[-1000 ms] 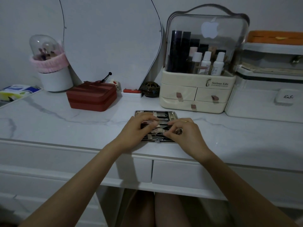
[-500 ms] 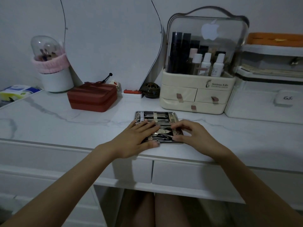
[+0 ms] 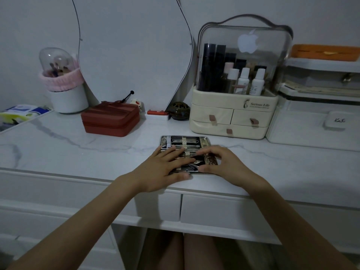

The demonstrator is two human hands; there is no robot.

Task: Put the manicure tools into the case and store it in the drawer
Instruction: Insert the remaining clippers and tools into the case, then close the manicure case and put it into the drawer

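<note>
case [image 3: 185,142] open on table [image 3: 78,152], tools mostly strapped in. left hand [image 3: 165,168] flat, pressing case; right hand [image 3: 224,164] pinching tool [image 3: 194,163]. closing, drawer [image 3: 224,209] storage outstanding.

2 bare forearms are seen, uncovered from elbow to wrist; no sleeve is seen on either. The left hand [image 3: 163,168] and the right hand [image 3: 224,164] are bare, and no glove, ring, watch or bracelet can be made out in the dim light. The nails are kept short and appear unpainted. 2 bare knees [image 3: 183,250] are seen at the lower edge.
</note>
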